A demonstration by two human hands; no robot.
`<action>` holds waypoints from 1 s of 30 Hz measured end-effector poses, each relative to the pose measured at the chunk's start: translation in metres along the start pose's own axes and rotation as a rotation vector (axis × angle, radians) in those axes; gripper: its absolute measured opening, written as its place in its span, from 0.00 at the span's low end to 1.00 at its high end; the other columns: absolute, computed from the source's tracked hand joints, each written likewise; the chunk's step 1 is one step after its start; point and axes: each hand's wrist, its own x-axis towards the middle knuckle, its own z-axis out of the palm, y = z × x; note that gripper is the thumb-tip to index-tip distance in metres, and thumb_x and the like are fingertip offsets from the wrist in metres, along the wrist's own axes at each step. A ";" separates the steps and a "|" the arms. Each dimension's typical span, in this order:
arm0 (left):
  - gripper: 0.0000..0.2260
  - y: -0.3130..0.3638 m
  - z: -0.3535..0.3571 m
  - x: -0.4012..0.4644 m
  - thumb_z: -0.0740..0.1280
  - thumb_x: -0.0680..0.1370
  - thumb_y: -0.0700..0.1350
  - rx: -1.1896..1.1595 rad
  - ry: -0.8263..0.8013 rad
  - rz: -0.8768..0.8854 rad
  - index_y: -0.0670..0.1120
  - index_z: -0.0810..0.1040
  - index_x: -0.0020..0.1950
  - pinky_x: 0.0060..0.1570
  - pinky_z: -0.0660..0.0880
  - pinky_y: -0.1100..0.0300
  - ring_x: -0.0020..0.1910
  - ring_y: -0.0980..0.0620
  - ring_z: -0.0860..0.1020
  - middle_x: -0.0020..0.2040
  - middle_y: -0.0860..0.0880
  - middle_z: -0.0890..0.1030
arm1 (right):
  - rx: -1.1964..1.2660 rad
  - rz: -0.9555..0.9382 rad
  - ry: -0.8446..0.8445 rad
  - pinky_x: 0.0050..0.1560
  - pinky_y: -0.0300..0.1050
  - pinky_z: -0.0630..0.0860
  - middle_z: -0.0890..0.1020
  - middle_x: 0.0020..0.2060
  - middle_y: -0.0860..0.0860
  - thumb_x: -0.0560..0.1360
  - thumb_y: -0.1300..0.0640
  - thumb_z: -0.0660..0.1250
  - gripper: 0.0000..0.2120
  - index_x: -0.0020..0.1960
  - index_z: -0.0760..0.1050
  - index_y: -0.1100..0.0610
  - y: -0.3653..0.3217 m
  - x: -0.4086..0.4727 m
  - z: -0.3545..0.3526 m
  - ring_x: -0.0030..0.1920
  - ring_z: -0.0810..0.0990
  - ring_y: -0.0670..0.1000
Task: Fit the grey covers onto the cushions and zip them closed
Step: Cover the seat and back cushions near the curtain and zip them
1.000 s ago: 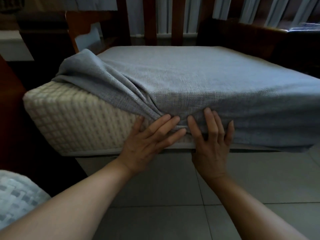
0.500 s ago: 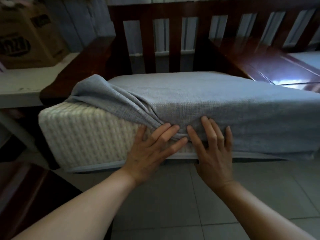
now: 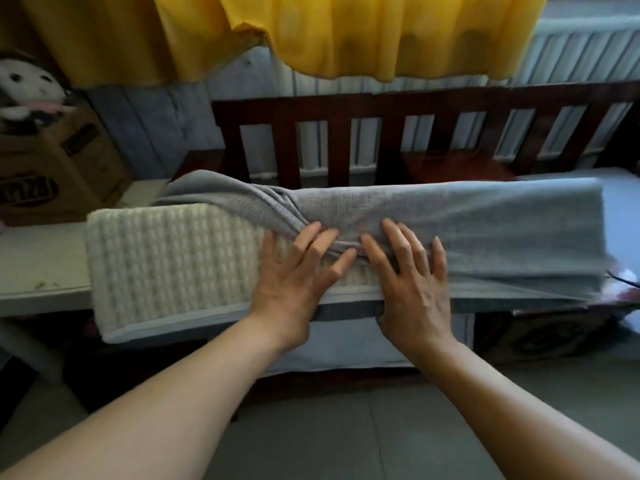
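On the wooden bench (image 3: 398, 109): one cushion (image 3: 166, 258), half-sheathed in grey cover (image 3: 467, 230); left hand (image 3: 294, 275) and right hand (image 3: 412, 285), fingers straight, pressing the bunched cover edge, grasping nothing.

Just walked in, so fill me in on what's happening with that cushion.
A person is fitting a grey woven fabric cover over a cream quilted cushion lying on a dark wooden slatted bench. The cover wraps the right part; the left end is bare, with fabric bunched at the front face. The left hand and right hand press flat there, fingers spread. No zip shows.
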 end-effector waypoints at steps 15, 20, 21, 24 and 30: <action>0.57 -0.126 -0.038 0.207 0.75 0.65 0.56 -0.171 -0.283 -0.152 0.59 0.28 0.72 0.67 0.39 0.33 0.70 0.48 0.25 0.70 0.53 0.25 | 0.137 0.014 -0.227 0.71 0.56 0.36 0.50 0.72 0.52 0.53 0.52 0.75 0.56 0.72 0.45 0.45 0.053 0.243 0.037 0.74 0.45 0.56; 0.56 -0.175 -0.038 0.281 0.75 0.65 0.49 -0.175 -0.248 -0.179 0.60 0.31 0.72 0.67 0.40 0.34 0.71 0.49 0.27 0.72 0.54 0.29 | 0.143 0.010 -0.350 0.73 0.56 0.34 0.42 0.73 0.49 0.61 0.51 0.71 0.52 0.74 0.40 0.44 0.069 0.331 0.049 0.74 0.37 0.54; 0.56 -0.185 -0.039 0.296 0.75 0.65 0.49 -0.179 -0.236 -0.182 0.60 0.32 0.73 0.67 0.41 0.34 0.72 0.49 0.28 0.73 0.54 0.30 | 0.148 0.021 -0.353 0.73 0.56 0.34 0.42 0.73 0.49 0.61 0.50 0.71 0.52 0.74 0.40 0.43 0.072 0.349 0.053 0.74 0.38 0.54; 0.57 -0.212 -0.035 0.339 0.77 0.63 0.54 -0.179 -0.193 -0.190 0.60 0.34 0.73 0.67 0.43 0.33 0.73 0.49 0.30 0.72 0.55 0.32 | 0.149 0.033 -0.343 0.73 0.56 0.34 0.44 0.73 0.48 0.61 0.49 0.71 0.51 0.74 0.41 0.43 0.080 0.396 0.068 0.74 0.38 0.53; 0.56 -0.249 -0.023 0.404 0.76 0.63 0.52 -0.152 -0.131 -0.222 0.60 0.34 0.73 0.67 0.48 0.33 0.74 0.48 0.33 0.73 0.53 0.37 | 0.121 0.053 -0.364 0.73 0.55 0.34 0.45 0.73 0.48 0.61 0.50 0.71 0.52 0.74 0.41 0.43 0.091 0.466 0.097 0.74 0.39 0.52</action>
